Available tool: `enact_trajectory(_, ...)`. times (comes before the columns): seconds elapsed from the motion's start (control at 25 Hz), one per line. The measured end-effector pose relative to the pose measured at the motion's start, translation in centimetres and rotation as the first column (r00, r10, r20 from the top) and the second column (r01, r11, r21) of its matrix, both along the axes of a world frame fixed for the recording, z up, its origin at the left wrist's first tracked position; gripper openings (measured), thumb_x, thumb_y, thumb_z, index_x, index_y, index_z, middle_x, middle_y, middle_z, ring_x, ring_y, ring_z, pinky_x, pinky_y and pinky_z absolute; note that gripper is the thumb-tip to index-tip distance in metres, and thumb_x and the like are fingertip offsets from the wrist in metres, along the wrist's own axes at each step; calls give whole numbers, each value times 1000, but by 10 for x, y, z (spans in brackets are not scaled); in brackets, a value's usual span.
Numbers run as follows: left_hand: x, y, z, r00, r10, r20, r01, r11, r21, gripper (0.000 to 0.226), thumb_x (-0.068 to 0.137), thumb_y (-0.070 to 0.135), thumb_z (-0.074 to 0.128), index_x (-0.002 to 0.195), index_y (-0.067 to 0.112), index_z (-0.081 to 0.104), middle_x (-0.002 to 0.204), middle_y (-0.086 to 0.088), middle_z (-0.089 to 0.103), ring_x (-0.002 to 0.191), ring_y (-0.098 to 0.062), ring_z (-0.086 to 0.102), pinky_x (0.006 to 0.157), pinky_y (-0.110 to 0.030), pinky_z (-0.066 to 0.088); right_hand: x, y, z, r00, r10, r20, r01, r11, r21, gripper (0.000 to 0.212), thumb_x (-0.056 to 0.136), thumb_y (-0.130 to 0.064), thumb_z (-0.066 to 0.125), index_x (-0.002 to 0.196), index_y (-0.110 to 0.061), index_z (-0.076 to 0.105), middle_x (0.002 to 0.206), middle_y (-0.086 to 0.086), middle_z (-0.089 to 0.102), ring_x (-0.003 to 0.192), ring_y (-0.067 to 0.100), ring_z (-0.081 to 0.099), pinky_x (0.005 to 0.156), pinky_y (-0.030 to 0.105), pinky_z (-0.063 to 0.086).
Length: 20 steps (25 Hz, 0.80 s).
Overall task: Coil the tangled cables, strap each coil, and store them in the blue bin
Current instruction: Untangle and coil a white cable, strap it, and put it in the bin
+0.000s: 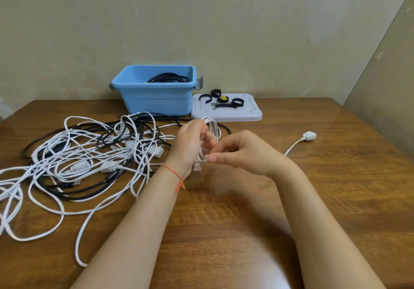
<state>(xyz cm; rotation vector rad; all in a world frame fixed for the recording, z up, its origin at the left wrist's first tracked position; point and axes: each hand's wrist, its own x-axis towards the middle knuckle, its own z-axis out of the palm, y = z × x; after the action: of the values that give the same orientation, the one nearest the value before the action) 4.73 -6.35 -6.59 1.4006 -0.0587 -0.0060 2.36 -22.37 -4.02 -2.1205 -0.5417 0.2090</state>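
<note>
White cable coil (211,129) held in left grip (190,145) (fingers curled), right grip (244,152) pinching its strand.

I see my left hand (190,142) and right hand (243,152) meeting over the middle of the table (313,199), a coil (211,129) held between their fingers. The cable tangle (85,154) sprawls left of my left fingers. The bin (154,91) stands beyond those fingers at the wall, a cable bundle (168,77) in it. The lid (226,109) lies right of the bin, beyond my right fingers, straps (221,100) on it. A plug (309,135) lies right of my right fingers.
</note>
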Motion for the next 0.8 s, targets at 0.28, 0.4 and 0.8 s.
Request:
enact_trajectory(0.28, -6, -3, -1, 955, -294, -29, 296, 950, 102, 32, 105, 21, 38, 78, 9, 49, 55, -6, 47, 41, -20, 40, 47, -29, 36, -3, -12, 10, 999, -15, -29, 21, 977, 213, 14, 92, -1, 62, 101, -10, 68, 79, 9, 74, 60, 23, 58, 59, 29, 49)
enact_trajectory(0.4, -4, 1, -6, 928, -367, -60, 371, 924, 94, 31, 108, 23, 35, 87, 8, 51, 59, -6, 46, 44, -18, 40, 51, -30, 42, 4, -12, 5, 968, -227, 106, 219, 972, 84, 13, 85, -25, 77, 84, -18, 67, 58, -5, 66, 49, 8, 53, 54, 23, 44)
enact_trajectory(0.8, 1, -2, -11, 959, -274, -70, 280, 955, 97, 31, 108, 24, 37, 113, 3, 59, 61, -4, 52, 53, -15, 51, 53, -26, 45, 6, -12, 0, 976, -149, 156, 129, 983, 128, 8, 91, -21, 69, 86, -19, 74, 75, -11, 72, 78, 3, 66, 76, 20, 50)
